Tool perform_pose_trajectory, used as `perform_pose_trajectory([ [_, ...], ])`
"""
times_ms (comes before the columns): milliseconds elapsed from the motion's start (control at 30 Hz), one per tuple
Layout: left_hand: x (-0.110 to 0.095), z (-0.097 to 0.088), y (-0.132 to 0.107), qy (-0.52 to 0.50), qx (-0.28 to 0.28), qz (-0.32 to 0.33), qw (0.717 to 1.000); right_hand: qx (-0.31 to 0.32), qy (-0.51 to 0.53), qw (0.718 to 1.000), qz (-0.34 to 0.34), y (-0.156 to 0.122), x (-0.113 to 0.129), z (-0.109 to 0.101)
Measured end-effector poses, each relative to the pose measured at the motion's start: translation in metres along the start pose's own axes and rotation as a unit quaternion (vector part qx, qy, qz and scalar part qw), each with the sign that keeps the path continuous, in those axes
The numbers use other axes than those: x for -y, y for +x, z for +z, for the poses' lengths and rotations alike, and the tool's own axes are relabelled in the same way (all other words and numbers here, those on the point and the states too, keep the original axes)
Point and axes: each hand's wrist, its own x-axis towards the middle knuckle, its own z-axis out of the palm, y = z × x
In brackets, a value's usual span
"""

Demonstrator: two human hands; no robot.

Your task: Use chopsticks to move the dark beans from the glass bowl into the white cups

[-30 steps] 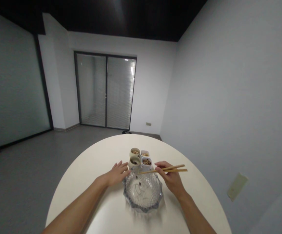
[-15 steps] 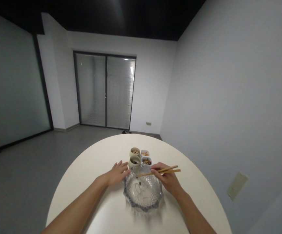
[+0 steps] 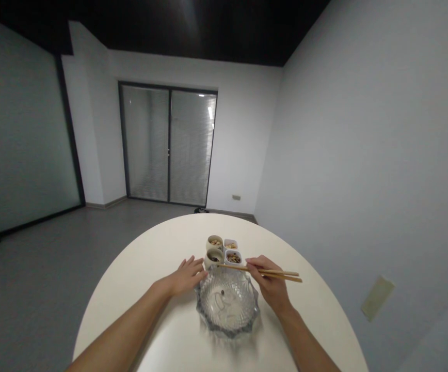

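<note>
A clear cut-glass bowl [image 3: 227,305] sits on the round white table [image 3: 150,268] in front of me, with a small dark piece inside it. My left hand [image 3: 187,275] lies flat and open on the table, fingertips touching the bowl's left rim. My right hand [image 3: 268,281] is closed on a pair of wooden chopsticks [image 3: 262,270], whose tips point left over the bowl's far rim, near the closest small cups. Several small white cups [image 3: 224,250] holding nuts or beans stand in a cluster just behind the bowl.
The table's curved edge falls away to grey floor on the left and far side. A white wall stands close on the right. Glass sliding doors [image 3: 168,147] are at the far end of the room.
My right hand has lifted the chopstick tips out of the bowl and swung them up toward the small cups. My left hand has stayed in place.
</note>
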Motion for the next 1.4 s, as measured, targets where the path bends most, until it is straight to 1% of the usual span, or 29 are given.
perform_pose_trajectory([
  [67, -0.001, -0.001, -0.001, -0.001, 0.003, -0.002, 1.0, -0.028, 0.003, 1.0, -0.014, 0.0, -0.001, 0.003],
  [100, -0.001, -0.002, -0.002, -0.002, 0.003, -0.001, 1.0, -0.028, 0.002, 1.0, -0.015, 0.0, -0.002, 0.005],
  [233, -0.001, -0.001, -0.001, -0.002, 0.0, -0.001, 1.0, 0.018, -0.008, 1.0, 0.013, -0.001, -0.006, 0.01],
  [333, 0.0, 0.0, 0.0, -0.007, -0.001, -0.002, 1.0, 0.009, -0.018, 1.0, 0.015, -0.001, -0.006, 0.01],
  [400, 0.001, 0.001, 0.0, -0.01, -0.003, -0.001, 1.0, 0.002, -0.022, 1.0, 0.016, -0.001, -0.005, 0.009],
  [500, 0.003, 0.003, 0.002, -0.008, -0.006, 0.002, 1.0, 0.011, -0.029, 0.999, 0.018, 0.001, -0.003, 0.006],
  [600, 0.005, 0.005, 0.004, -0.001, -0.01, 0.004, 1.0, -0.011, -0.039, 0.999, 0.024, 0.002, -0.001, 0.001],
  [667, 0.006, 0.006, 0.005, 0.003, -0.01, 0.002, 1.0, -0.013, -0.042, 0.998, 0.036, 0.003, 0.001, -0.005],
  [833, 0.003, 0.006, 0.006, 0.001, -0.002, -0.008, 1.0, 0.056, -0.044, 0.995, 0.067, 0.004, 0.004, -0.016],
  [1033, 0.003, 0.007, 0.007, -0.01, -0.011, -0.004, 1.0, 0.147, -0.034, 0.983, 0.102, 0.002, 0.002, -0.016],
  [1100, 0.003, 0.007, 0.007, -0.011, -0.011, -0.006, 1.0, 0.159, -0.034, 0.981, 0.107, 0.001, 0.001, -0.015],
  [1400, 0.0, 0.002, 0.003, -0.009, 0.0, -0.012, 1.0, 0.168, -0.027, 0.98, 0.104, 0.0, 0.005, -0.014],
])
